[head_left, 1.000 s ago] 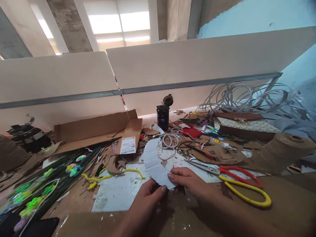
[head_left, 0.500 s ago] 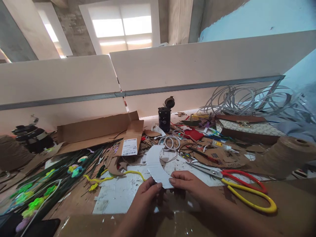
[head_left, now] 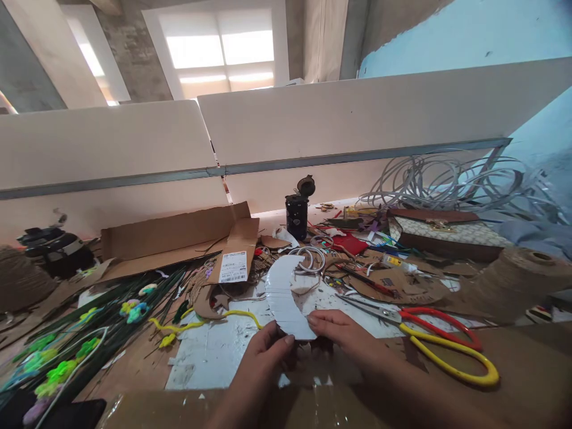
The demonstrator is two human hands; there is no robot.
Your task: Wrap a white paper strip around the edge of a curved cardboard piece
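A white, curved, crescent-like piece [head_left: 286, 295] with crosswise lines is held upright by its lower end. My left hand [head_left: 268, 351] pinches its lower left corner between thumb and fingers. At the lower right edge, my right hand [head_left: 337, 330] grips it the same way. Scissors [head_left: 440, 336] with one red and one yellow handle lie to the right of my right hand. A yellow fuzzy strip [head_left: 201, 322] curves across the table to the left of my left hand.
Behind stand an open-lidded black bottle [head_left: 297, 215] and an open cardboard box [head_left: 179, 238]. Twine spools [head_left: 513, 283], a patterned bag [head_left: 447, 229], coiled tubing [head_left: 420, 182] and a marked cardboard piece [head_left: 388, 283] are at the right. Fuzzy flowers [head_left: 58, 372] lie at the left.
The top of the white piece has tipped slightly, and more of its curved upper tip shows. Both hands keep hold of it. The whole view has shifted a little.
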